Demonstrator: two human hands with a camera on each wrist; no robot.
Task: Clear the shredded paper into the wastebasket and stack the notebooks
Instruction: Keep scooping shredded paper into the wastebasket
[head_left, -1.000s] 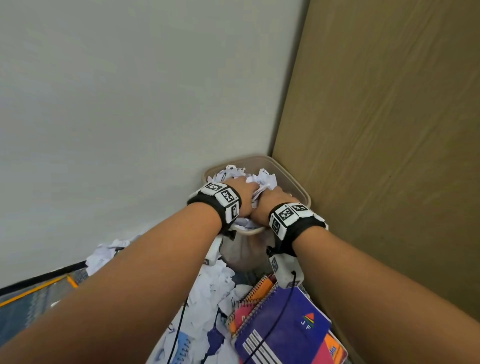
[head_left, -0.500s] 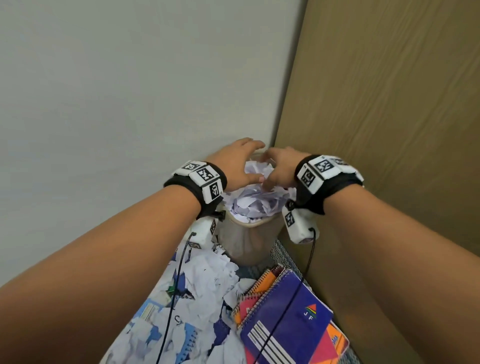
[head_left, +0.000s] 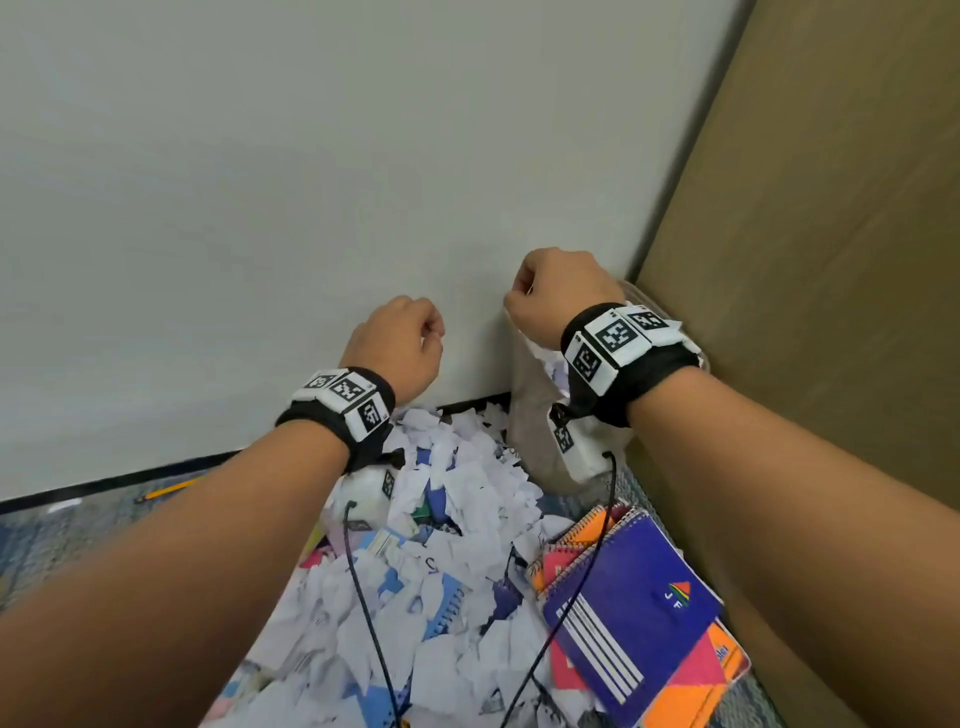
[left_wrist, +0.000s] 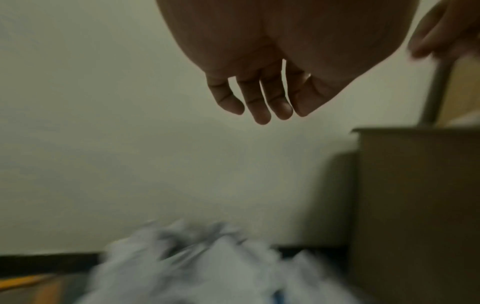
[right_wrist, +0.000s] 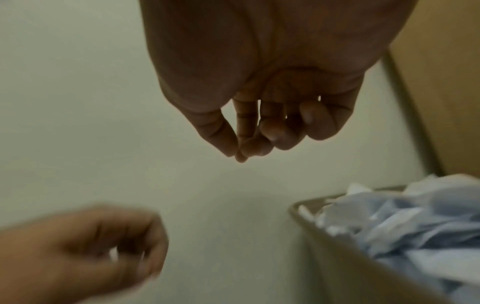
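Observation:
Both my hands hang in the air in front of the wall and hold nothing. My left hand (head_left: 400, 338) (left_wrist: 257, 102) hovers above the shredded paper pile (head_left: 457, 519) (left_wrist: 194, 267), fingers drooping loosely. My right hand (head_left: 550, 291) (right_wrist: 259, 139) is over the beige wastebasket (head_left: 530, 415) (right_wrist: 337, 257), fingers loosely curled, thumb near the index tip. The basket is heaped with paper (right_wrist: 415, 222); my right wrist hides most of it in the head view. A purple notebook (head_left: 628, 613) lies on orange ones (head_left: 691, 686) at lower right. More notebooks show through the pile.
A pale wall (head_left: 311, 156) stands straight ahead, and a brown wooden panel (head_left: 831, 260) closes the right side. A yellow pencil (head_left: 166, 488) lies on the carpet by the baseboard. Wrist cables (head_left: 363, 597) hang over the paper.
Both hands came up out of the wastebasket, where they pressed paper down, and spread apart. The left hand moved left over the floor pile. The paper stayed in the basket.

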